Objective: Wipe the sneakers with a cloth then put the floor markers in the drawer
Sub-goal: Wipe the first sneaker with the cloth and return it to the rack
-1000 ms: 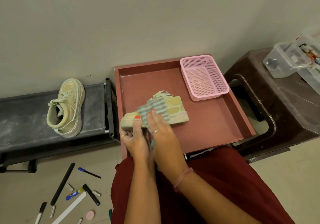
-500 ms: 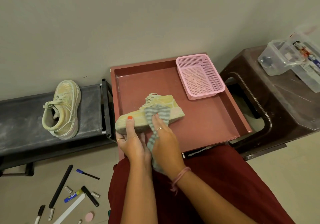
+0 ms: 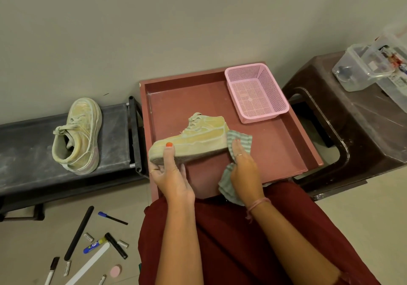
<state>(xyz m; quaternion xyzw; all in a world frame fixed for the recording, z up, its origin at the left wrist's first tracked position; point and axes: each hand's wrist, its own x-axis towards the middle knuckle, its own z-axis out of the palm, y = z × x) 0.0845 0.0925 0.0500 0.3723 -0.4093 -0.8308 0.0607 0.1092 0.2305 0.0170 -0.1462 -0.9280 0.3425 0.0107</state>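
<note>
The drawer (image 3: 275, 152) sits at centre against the wall, in front of the person's lap. A basket (image 3: 256, 92) stands in its 1 o'clock corner. A sneaker (image 3: 198, 139) is held above the drawer's 8 o'clock part, toe toward 9 o'clock; the left hand (image 3: 169, 170) is at its toe end, and the right hand (image 3: 244, 168) with the cloth (image 3: 240, 140) is at its heel end, toward 3 o'clock. At 9 o'clock of the drawer is a bench (image 3: 26, 143) with a second sneaker (image 3: 79, 135) lying on it. On the floor at 7 o'clock lie scattered markers (image 3: 114, 245). At 3 o'clock stands a stool (image 3: 356, 130) with a box (image 3: 361, 69) on its far part.
</note>
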